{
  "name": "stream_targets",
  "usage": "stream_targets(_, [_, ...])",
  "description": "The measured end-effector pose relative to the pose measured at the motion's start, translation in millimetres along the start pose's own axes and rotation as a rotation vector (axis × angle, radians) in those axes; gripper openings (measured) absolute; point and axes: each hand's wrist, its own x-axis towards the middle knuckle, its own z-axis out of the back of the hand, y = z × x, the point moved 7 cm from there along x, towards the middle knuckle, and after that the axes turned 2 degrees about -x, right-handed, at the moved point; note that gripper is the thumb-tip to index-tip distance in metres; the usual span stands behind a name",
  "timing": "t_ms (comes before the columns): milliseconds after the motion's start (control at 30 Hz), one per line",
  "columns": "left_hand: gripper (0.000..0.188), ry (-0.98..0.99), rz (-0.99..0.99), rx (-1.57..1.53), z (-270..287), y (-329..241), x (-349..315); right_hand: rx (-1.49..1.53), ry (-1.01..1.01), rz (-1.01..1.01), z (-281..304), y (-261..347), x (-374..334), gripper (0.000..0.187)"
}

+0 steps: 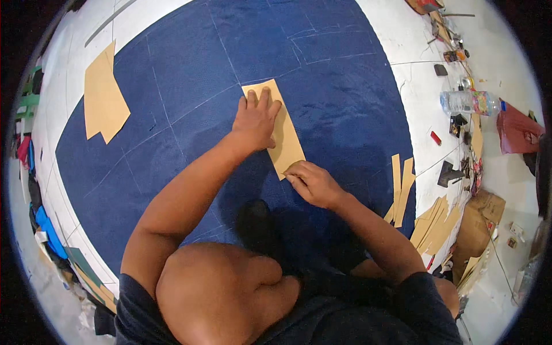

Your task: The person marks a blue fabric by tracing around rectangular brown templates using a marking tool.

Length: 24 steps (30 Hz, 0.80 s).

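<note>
Mid-frame, card (289, 141) is pressed to cloth (345, 115) by the splayed left hand (257, 122); seemingly for marking, the right hand (315, 183) is pinched, contents unclear; steady pressure is needed next.

1 L hand (257, 119), 1 R hand (313, 183) on 1 tan card (286, 136). There's 1 blue cloth (345, 109), 1 blue-capped btl (468, 103).

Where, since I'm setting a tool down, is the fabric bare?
Blue fabric lies bare between the upper-left tan piece and the left hand, and beyond the right hand, between the tan rectangle and the narrow strips. Crowded: the right-side floor around the bottle, and under both hands.
</note>
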Motion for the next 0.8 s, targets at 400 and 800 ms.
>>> stream_targets(400, [0.100,-0.006,-0.105,-0.056,-38,-7,1,0.020,0.045,-0.016,-11,-11,-1,0.016])
stream_targets(800, [0.131,0.098,-0.106,0.112,-14,-32,-21,-0.051,0.053,-0.006,-16,-15,-4,0.015])
